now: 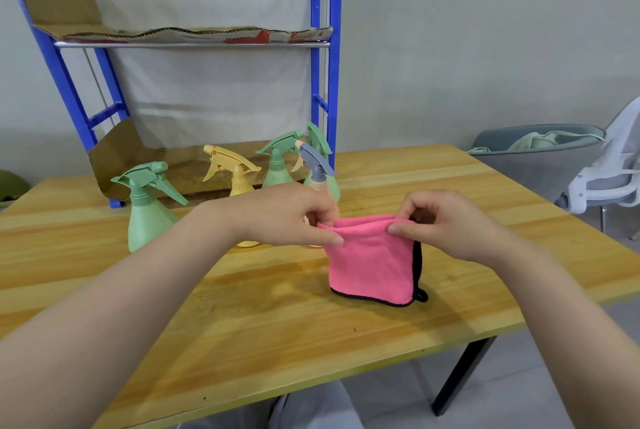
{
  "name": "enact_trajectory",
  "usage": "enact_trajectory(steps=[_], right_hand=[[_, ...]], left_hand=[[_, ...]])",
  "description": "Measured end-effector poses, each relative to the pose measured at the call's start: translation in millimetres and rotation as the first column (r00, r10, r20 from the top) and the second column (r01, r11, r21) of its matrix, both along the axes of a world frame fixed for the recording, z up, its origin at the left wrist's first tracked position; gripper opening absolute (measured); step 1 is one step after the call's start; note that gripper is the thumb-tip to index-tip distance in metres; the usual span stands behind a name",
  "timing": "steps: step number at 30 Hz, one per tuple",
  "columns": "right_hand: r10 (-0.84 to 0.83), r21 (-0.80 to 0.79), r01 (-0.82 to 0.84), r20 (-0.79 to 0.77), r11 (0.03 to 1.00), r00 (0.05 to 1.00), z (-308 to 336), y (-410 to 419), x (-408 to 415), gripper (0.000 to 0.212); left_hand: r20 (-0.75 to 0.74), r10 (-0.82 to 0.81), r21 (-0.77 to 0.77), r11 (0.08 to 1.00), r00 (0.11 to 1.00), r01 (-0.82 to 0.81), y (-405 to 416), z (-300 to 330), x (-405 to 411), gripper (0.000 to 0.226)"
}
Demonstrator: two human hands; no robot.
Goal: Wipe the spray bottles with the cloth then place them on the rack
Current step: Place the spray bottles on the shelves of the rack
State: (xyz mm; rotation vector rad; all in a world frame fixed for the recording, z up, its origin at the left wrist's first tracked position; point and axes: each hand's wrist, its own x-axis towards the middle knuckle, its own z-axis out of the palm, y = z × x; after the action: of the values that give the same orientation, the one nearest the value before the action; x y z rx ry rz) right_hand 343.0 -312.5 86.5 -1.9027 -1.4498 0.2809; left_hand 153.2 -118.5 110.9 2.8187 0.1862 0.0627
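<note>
Five spray bottles stand on the wooden table [242, 317] ahead of us, and none is on the rack [320, 47] yet, so we judge the task to be at its very start: we are readying the cloth before any wiping.

From the head view, our left hand [287, 217] pinches the upper left edge of the pink cloth [372, 258] between thumb and curled fingers, and our right hand [446, 224] pinches the upper right edge the same way. The cloth hangs folded between them, its black-trimmed lower edge touching the table or just above it; we cannot tell which.

The bottles sit behind our hands: a large green bottle [147, 210] to the left, a yellow bottle [235, 168] partly hidden by our left wrist, a peach bottle with a grey trigger [317, 165] just behind the left hand, and two more green bottles [278, 165] close to the rack's right post. Whether any holds liquid we cannot tell; the plastic is opaque.

The rack's upper shelf carries only a sheet of cardboard [194, 34]. The lower level is lined with cardboard too.

Next, we think, one hand must release the cloth and take a bottle, probably the peach one nearest, while the other bunches the cloth to rub it.
</note>
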Motion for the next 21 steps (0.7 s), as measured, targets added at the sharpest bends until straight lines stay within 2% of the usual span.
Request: enact_trajectory(steps=[2,5,6,8,9,11,13,15,16,18,20,21], right_hand=[[0.013,-0.029,-0.014,-0.036,0.999,0.999,0,-3,3,0.009],[0.069,-0.014,-0.074,-0.225,0.997,0.972,3,-12,7,0.020],[0.081,-0.008,-0.087,-0.303,0.996,0.950,6,-16,7,0.024],[0.076,-0.014,-0.090,-0.425,0.996,0.902,10,-23,10,0.026],[0.057,-0.038,-0.083,-0.450,0.996,0.891,10,-25,13,0.024],[0.006,-0.141,-0.076,-0.439,0.987,0.899,3,-25,22,0.017],[-0.038,-0.256,-0.062,-0.368,0.965,0.929,-16,-20,32,0.009],[-0.096,-0.291,0.019,-0.253,0.957,0.963,-43,-10,41,0.003],[-0.124,-0.284,0.063,-0.202,0.957,0.972,-57,-5,44,0.001],[-0.160,-0.254,0.128,-0.109,0.959,0.981,-78,3,47,0.007],[-0.174,-0.217,0.163,-0.031,0.962,0.984,-90,7,48,0.008],[-0.174,-0.203,0.170,0.000,0.964,0.985,-92,7,46,0.007]], left_hand=[[0.096,0.022,-0.037,0.999,0.995,-0.018,-3,-3,3,0.024],[0.230,0.090,-0.176,0.983,0.969,-0.050,-3,-11,10,0.021],[0.227,0.113,-0.302,0.953,0.967,-0.040,-3,-13,12,0.020],[0.164,0.105,-0.597,0.802,0.981,0.014,-5,-17,13,0.020],[0.109,0.078,-0.691,0.723,0.991,0.019,-7,-19,14,0.019],[-0.021,0.054,-0.739,0.672,0.998,-0.052,-15,-27,20,0.015],[-0.169,0.064,-0.745,0.645,0.983,-0.170,-27,-44,31,0.009],[-0.285,0.108,-0.723,0.628,0.952,-0.288,-34,-67,43,0.008],[-0.300,0.146,-0.683,0.657,0.943,-0.319,-35,-79,49,0.009],[-0.260,0.206,-0.522,0.792,0.944,-0.316,-34,-95,57,0.012],[-0.198,0.208,-0.274,0.926,0.958,-0.258,-34,-97,59,0.016],[-0.167,0.203,-0.148,0.962,0.965,-0.228,-34,-97,59,0.018]])
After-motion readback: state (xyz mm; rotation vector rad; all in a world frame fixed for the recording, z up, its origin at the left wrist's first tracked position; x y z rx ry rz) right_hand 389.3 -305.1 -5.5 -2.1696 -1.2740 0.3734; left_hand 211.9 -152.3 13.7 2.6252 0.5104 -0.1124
